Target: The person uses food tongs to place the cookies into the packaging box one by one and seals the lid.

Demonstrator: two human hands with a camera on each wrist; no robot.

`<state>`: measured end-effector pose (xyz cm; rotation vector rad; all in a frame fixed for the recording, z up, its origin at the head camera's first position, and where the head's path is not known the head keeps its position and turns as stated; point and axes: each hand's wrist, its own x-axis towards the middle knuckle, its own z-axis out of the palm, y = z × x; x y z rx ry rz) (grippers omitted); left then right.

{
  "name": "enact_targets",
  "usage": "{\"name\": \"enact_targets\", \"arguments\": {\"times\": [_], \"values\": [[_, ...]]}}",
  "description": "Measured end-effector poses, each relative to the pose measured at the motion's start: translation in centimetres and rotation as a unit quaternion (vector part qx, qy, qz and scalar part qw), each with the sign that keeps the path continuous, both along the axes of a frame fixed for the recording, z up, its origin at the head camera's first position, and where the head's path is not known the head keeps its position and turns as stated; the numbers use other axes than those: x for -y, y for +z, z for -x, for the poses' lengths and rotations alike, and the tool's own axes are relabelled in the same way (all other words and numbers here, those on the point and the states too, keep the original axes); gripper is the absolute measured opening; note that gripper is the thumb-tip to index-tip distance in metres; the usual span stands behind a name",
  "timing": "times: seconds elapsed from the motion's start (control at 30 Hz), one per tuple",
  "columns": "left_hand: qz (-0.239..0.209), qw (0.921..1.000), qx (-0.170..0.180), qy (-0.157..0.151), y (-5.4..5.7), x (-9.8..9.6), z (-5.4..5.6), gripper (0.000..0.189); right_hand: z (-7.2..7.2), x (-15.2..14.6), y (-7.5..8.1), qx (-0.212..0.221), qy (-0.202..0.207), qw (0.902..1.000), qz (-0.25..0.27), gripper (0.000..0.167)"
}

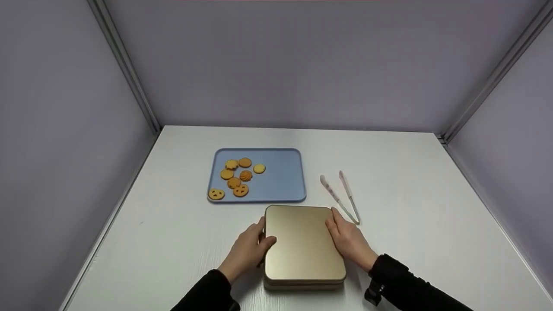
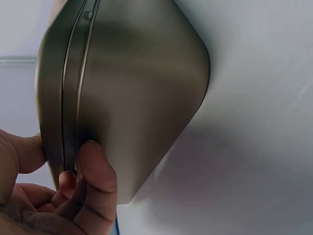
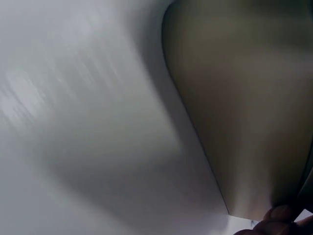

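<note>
A gold rectangular metal tin (image 1: 304, 244) stands on the table with its lid on. At its left side, my left hand (image 1: 248, 250) holds the lid's edge, thumb on top. In the left wrist view, curled fingers (image 2: 98, 169) press against the side by the lid seam. My right hand (image 1: 349, 239) grips the right edge near the far corner. Only some of its fingertips (image 3: 279, 213) show in the right wrist view, touching the tin's side. The tin's inside is hidden.
Behind the tin lies a blue tray (image 1: 281, 179) with several cookies (image 1: 246, 175) on its left half. A pair of tongs (image 1: 349, 198) lies spread to the right of the tray, close to my right hand. Grey panels (image 1: 293, 65) enclose the white table (image 1: 410, 185).
</note>
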<state>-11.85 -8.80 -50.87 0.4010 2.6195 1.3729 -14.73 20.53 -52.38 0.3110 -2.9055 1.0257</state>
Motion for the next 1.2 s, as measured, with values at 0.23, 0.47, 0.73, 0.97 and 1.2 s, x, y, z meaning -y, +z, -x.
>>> {"name": "enact_targets", "arguments": {"times": [0.23,0.47,0.73,0.97,1.2], "values": [[0.004,1.0000,0.003,0.004,-0.3,-0.1,-0.2,0.071,-0.6,0.1,-0.3,-0.011,-0.001,0.9999,0.011,0.058],[0.005,0.9987,-0.020,0.047,-0.9,-0.8,-1.2,0.065,-1.8,0.0,-0.2,0.010,-0.012,0.9998,0.013,0.062],[-0.035,0.9970,-0.021,0.066,-1.6,-1.6,-2.5,0.066,-3.9,0.7,0.0,0.000,-0.005,0.9998,0.018,0.067],[-0.033,0.9971,-0.025,0.064,-2.2,-2.2,-3.0,0.067,-4.4,1.4,0.0,0.011,0.000,0.9989,0.046,0.073],[-0.027,0.9971,-0.035,0.061,-2.2,-2.4,-3.2,0.063,-4.6,1.5,-0.4,0.012,-0.003,0.9988,0.047,0.072]]}}
